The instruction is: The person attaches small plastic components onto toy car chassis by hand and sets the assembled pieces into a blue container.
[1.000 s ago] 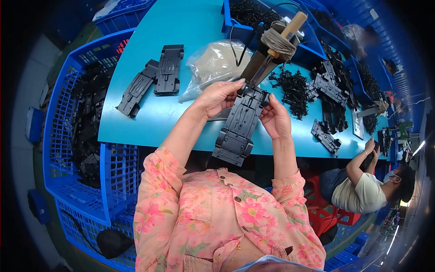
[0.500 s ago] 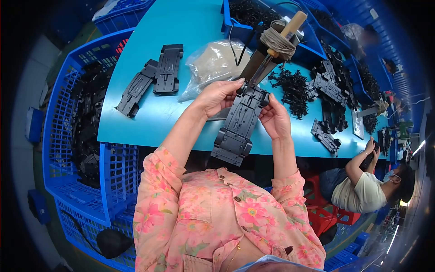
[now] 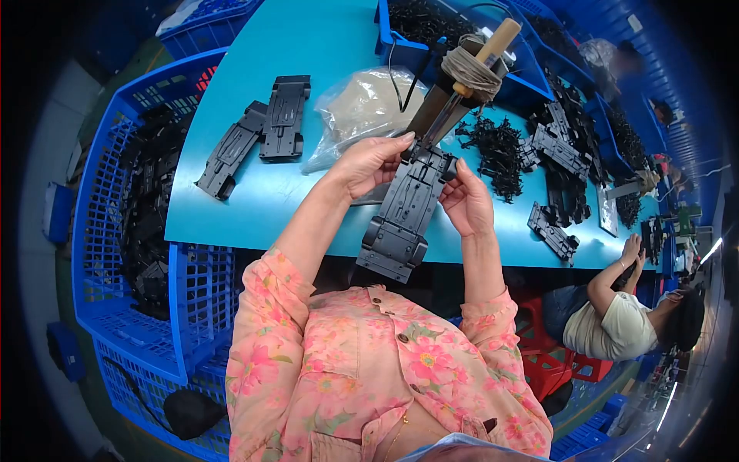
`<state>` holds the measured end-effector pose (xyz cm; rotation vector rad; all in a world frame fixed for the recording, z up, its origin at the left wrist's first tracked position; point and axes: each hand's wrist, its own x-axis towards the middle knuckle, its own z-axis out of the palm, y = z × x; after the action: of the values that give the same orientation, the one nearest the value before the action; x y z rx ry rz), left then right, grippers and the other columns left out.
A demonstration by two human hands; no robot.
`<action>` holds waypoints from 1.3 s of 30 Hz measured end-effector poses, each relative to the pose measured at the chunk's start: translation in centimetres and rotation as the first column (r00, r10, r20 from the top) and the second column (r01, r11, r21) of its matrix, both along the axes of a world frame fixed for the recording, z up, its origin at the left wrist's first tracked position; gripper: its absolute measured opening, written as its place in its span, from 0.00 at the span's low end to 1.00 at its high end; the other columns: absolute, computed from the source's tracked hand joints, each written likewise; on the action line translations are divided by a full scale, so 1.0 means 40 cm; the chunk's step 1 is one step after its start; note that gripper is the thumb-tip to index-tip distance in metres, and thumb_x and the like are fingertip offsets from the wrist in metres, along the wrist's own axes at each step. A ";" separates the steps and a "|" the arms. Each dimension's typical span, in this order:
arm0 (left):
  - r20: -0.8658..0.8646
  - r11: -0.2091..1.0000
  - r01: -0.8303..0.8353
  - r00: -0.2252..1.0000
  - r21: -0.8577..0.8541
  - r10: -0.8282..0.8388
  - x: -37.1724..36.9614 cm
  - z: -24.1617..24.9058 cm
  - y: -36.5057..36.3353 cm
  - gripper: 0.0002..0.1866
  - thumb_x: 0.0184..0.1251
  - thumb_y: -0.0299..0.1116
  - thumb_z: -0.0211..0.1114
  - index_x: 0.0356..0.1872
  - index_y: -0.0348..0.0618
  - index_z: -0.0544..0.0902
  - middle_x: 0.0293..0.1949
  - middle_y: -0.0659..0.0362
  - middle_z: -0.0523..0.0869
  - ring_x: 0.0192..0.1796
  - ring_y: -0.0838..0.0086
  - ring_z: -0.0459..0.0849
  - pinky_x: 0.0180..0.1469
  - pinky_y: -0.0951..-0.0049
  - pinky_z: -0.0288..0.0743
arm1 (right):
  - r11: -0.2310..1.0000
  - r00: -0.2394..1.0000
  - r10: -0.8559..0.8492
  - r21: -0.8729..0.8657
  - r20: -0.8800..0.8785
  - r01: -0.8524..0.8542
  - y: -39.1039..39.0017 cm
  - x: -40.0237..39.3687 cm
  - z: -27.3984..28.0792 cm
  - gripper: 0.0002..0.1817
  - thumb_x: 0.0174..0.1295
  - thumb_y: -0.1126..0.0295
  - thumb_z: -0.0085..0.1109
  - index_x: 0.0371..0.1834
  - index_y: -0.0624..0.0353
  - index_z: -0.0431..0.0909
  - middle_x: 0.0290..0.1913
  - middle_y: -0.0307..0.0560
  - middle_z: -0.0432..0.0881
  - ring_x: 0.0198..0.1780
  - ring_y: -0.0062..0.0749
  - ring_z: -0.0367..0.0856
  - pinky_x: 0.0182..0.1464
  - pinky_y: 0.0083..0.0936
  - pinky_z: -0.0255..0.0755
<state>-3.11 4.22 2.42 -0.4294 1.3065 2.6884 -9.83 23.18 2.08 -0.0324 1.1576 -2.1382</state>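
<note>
While hands hold a chassis, blue baskets adjoin the turquoise table.

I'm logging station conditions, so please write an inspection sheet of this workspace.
Surface: glossy teal tabletop.
Job's things: black, chassis-shaped plastic part, held near the lower end of a wooden-handled metal tool with grey wrapping; contact unclear.
Clutter: two similar black parts, a clear plastic bag, a heap of small black pieces.
Hands: left hand and right hand grip the part's upper end.
Cables: thin black cable beside the bag.
Surroundings: blue plastic lattice basket; seated co-worker in a pale shirt.
</note>
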 end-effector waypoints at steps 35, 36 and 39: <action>-0.008 1.000 0.016 1.000 0.005 -0.016 0.005 0.009 -0.001 0.13 0.59 0.46 0.64 0.29 0.48 0.77 0.23 0.71 0.74 0.25 0.89 0.73 0.29 0.87 0.72 | 1.000 1.000 0.009 -0.018 -0.005 -0.009 0.002 0.005 -0.002 0.11 0.63 0.63 0.53 0.34 0.60 0.76 0.28 0.39 0.80 0.27 0.21 0.75 0.31 0.19 0.71; -0.007 1.000 0.016 1.000 0.001 -0.016 0.005 0.008 -0.001 0.13 0.58 0.46 0.64 0.29 0.48 0.77 0.23 0.71 0.74 0.25 0.89 0.73 0.29 0.87 0.72 | 1.000 1.000 0.015 -0.024 -0.002 -0.015 0.003 0.004 -0.003 0.11 0.63 0.63 0.53 0.34 0.60 0.76 0.28 0.40 0.80 0.27 0.21 0.75 0.31 0.19 0.71; -0.002 1.000 0.012 1.000 -0.003 -0.012 0.003 0.008 0.001 0.13 0.58 0.46 0.65 0.28 0.49 0.77 0.22 0.72 0.73 0.25 0.89 0.73 0.29 0.86 0.71 | 1.000 1.000 0.004 -0.013 -0.013 -0.004 0.000 0.009 0.004 0.11 0.63 0.63 0.53 0.35 0.60 0.76 0.28 0.40 0.80 0.27 0.21 0.75 0.32 0.19 0.71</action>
<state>-2.98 4.25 2.75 -0.4179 1.3094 2.6787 -9.47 23.18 2.25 -0.0546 1.1499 -2.1451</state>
